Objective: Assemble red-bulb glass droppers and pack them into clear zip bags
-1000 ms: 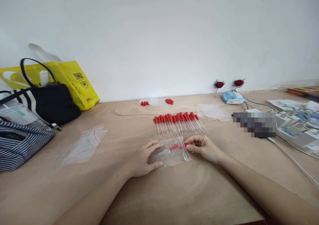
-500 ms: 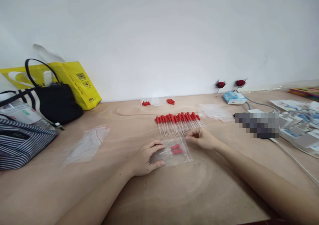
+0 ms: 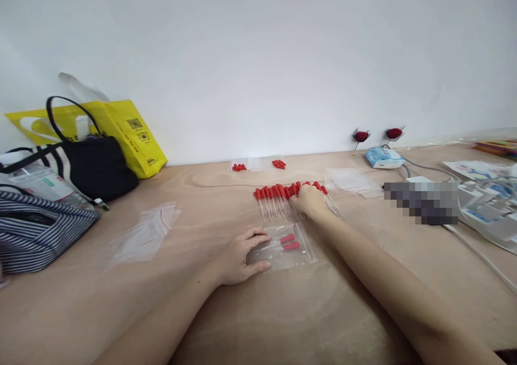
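Note:
A clear zip bag (image 3: pixel 278 260) lies flat on the wooden table, with two red-topped droppers (image 3: pixel 290 242) inside it. My left hand (image 3: pixel 244 257) rests on the bag's left end, thumb and fingers apart. Behind the bag is a row of several red-topped droppers (image 3: pixel 272 201) with thin clear stems toward me. Over the right half of that row is my right hand (image 3: pixel 309 201), its fingers curled down among the red tops. The fingertips are hidden, so what they pinch is not visible.
Empty zip bags lie at the left (image 3: pixel 147 233) and right (image 3: pixel 349 182). Small bags with red pieces (image 3: pixel 278 164) are by the wall. Yellow (image 3: pixel 135 139), black (image 3: pixel 97 166) and striped bags (image 3: pixel 48 236) stand left; a tissue pack (image 3: pixel 383 158) and cables are right.
My right hand has moved from the bag's upper right corner, away from me, onto the row of droppers. My left hand has stayed on the bag. The view has shifted slightly.

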A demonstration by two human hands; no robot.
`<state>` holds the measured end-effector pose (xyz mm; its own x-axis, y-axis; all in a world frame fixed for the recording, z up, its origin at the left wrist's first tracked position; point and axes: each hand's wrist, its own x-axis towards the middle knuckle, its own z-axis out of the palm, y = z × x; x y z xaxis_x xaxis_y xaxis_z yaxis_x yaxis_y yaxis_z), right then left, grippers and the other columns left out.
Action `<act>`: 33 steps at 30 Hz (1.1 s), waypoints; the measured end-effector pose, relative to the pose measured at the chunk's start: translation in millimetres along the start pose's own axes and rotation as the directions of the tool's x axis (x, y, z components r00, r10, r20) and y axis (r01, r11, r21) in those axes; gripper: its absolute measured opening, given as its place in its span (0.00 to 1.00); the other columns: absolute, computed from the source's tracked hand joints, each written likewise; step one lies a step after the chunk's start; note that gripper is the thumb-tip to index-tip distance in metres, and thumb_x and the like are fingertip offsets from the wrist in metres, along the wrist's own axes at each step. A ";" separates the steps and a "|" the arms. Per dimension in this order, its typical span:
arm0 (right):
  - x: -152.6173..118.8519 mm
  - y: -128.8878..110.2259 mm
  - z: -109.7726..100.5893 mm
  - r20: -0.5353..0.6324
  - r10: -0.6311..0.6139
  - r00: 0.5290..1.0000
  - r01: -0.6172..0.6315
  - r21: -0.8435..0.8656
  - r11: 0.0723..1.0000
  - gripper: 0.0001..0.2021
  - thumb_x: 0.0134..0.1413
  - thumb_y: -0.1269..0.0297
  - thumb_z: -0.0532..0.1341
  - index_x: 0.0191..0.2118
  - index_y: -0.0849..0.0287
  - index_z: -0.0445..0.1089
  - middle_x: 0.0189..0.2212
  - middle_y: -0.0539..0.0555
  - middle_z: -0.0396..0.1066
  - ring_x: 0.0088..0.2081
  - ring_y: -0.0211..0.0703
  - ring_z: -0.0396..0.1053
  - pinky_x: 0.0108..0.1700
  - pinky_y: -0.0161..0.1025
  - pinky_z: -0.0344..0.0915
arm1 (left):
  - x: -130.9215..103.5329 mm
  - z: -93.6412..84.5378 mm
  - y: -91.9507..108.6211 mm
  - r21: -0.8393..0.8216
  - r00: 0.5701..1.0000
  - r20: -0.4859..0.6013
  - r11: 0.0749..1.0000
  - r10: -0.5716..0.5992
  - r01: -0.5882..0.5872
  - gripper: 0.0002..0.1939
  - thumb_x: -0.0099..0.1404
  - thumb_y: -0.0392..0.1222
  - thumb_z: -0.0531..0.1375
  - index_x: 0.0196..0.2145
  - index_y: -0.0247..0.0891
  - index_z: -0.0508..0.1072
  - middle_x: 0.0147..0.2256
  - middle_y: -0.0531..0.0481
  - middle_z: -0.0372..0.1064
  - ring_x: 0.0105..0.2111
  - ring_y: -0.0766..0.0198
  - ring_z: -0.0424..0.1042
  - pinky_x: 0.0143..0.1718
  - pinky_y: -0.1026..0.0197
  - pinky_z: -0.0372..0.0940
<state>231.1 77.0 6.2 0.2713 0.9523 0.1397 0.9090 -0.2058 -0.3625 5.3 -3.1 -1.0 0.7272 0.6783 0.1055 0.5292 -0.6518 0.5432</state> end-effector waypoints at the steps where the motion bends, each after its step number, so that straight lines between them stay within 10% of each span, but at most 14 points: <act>1: 0.6 -0.2 -1.9 -0.003 -0.003 1.000 0.003 0.013 1.000 0.11 0.44 0.66 0.54 0.32 0.66 0.70 0.32 0.65 0.71 0.36 0.52 0.69 0.33 0.39 0.60 | 0.1 0.0 0.2 -0.003 1.000 -0.003 1.000 0.002 -0.002 0.23 0.57 0.48 0.58 0.50 0.40 0.63 0.51 0.44 0.57 0.52 0.55 0.57 0.52 0.52 0.55; 8: -7.2 25.5 -33.3 -0.018 -0.138 0.990 0.138 0.255 0.957 0.12 0.51 0.61 0.50 0.27 0.62 0.65 0.24 0.54 0.69 0.27 0.39 0.67 0.28 0.33 0.60 | 0.1 -2.9 5.9 -0.011 1.000 0.004 1.000 -0.017 0.017 0.23 0.57 0.47 0.58 0.50 0.40 0.63 0.51 0.44 0.57 0.52 0.55 0.57 0.52 0.52 0.55; 12: -31.7 56.9 -39.7 -0.037 -0.210 0.977 0.162 0.768 0.620 0.20 0.46 0.57 0.56 0.45 0.62 0.56 0.20 0.46 0.63 0.19 0.35 0.63 0.21 0.32 0.60 | -0.3 -3.8 8.1 -0.006 0.999 0.000 0.999 -0.040 0.040 0.23 0.56 0.47 0.58 0.50 0.41 0.63 0.51 0.45 0.57 0.52 0.55 0.58 0.52 0.52 0.56; 19: -69.2 73.8 -27.1 0.016 -0.178 0.984 0.051 0.931 0.362 0.47 0.40 0.57 0.62 0.57 0.56 0.27 0.22 0.42 0.63 0.18 0.37 0.66 0.20 0.35 0.64 | -0.7 -4.5 6.6 0.018 0.999 0.018 0.999 -0.045 0.044 0.24 0.57 0.48 0.57 0.51 0.42 0.62 0.53 0.45 0.56 0.53 0.55 0.57 0.52 0.52 0.55; 33: -78.1 62.0 0.5 0.167 -0.108 0.980 -0.150 0.977 0.154 0.26 0.42 0.52 0.61 0.39 0.53 0.43 0.22 0.44 0.67 0.21 0.39 0.69 0.26 0.38 0.68 | 0.5 -4.1 4.4 0.022 1.000 0.020 1.000 -0.009 0.009 0.23 0.59 0.48 0.56 0.51 0.41 0.62 0.53 0.45 0.56 0.52 0.56 0.57 0.53 0.53 0.55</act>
<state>266.0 -10.1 -27.6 0.1145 0.9932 0.0220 -0.2093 0.0458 -0.9768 6.3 -4.2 4.8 0.7306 0.6776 0.0840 0.5454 -0.6531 0.5254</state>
